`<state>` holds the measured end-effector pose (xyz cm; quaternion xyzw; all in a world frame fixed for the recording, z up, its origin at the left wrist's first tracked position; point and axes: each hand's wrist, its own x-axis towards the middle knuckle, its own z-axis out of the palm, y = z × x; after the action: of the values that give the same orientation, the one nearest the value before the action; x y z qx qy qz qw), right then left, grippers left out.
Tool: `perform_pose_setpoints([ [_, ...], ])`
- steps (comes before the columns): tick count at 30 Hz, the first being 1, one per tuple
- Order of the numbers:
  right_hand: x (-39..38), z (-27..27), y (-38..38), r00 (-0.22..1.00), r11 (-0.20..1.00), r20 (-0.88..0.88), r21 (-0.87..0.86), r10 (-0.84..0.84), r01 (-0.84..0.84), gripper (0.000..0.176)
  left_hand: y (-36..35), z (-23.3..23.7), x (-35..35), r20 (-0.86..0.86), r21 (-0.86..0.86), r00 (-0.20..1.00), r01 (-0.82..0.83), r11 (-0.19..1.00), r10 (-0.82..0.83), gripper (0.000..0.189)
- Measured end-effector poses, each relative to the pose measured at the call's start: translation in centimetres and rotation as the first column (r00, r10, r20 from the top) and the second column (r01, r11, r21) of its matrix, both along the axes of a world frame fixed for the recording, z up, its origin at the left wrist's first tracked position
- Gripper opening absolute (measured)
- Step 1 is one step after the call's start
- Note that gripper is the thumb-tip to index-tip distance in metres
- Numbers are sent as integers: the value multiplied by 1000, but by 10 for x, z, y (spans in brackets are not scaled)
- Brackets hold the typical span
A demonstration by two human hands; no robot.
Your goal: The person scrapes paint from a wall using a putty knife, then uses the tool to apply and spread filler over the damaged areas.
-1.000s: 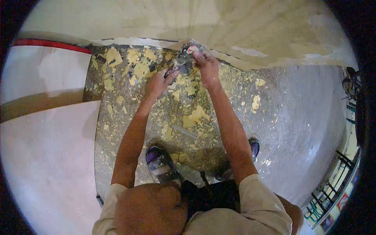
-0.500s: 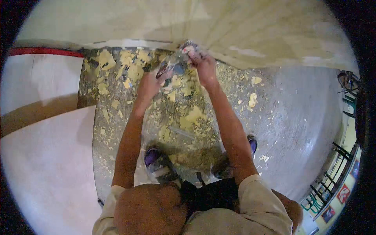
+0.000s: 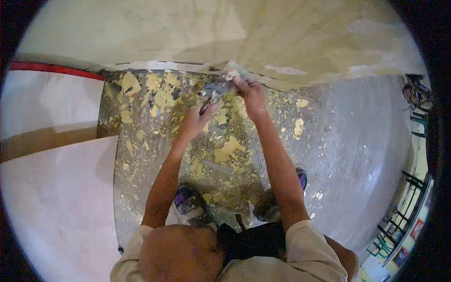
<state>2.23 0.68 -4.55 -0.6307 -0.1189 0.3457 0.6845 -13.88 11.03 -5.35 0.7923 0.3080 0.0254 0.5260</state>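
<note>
My left hand [image 3: 199,117] is closed around the dark handle of a putty knife [image 3: 210,99], whose blurred blade points up toward the other hand. Just to the right, my right hand [image 3: 253,97] pinches a pale flat thing with a pinkish patch [image 3: 233,74], close to the foot of the wall [image 3: 155,33]; I cannot tell its kind. Both hands are over the floor, which is strewn with yellow paint flakes [image 3: 230,149]. Bare whitish patches show along the wall's lower edge.
My shoes [image 3: 192,204] stand among the flakes, with a clear strip [image 3: 217,167] lying between them. Pale boards [image 3: 56,197] cover the left side, near a red edge [image 3: 56,68]. Dark metal frames [image 3: 399,221] and a bicycle-like object [image 3: 417,96] are at the right.
Both hands have shifted to the right and slightly down in view, the left more than the right, so they are closer together. Both keep hold of their things.
</note>
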Motion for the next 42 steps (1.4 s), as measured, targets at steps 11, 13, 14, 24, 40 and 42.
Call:
perform_pose_setpoints([
  [11,-39,-11,-19,959,983,-263,121,-106,142,19,-46,5,-5,39,-368,999,2,930,13,42],
  [13,-47,-4,-16,833,936,-533,196,-149,293,15,-44,10,-13,-21,-247,1000,5,969,-10,45],
  [14,-50,-2,-13,803,902,-576,251,-153,352,18,-43,11,-18,-51,-369,998,-54,928,38,45],
  [24,-45,5,33,730,833,-683,386,-32,397,26,16,-31,-16,-105,197,991,108,974,-89,46],
  [40,-9,-42,13,905,867,-423,468,51,170,10,-5,-36,1,-72,-20,992,98,995,-99,52],
  [42,-6,-40,9,913,863,-402,483,73,144,10,-7,-29,3,-64,59,994,96,994,-92,54],
])
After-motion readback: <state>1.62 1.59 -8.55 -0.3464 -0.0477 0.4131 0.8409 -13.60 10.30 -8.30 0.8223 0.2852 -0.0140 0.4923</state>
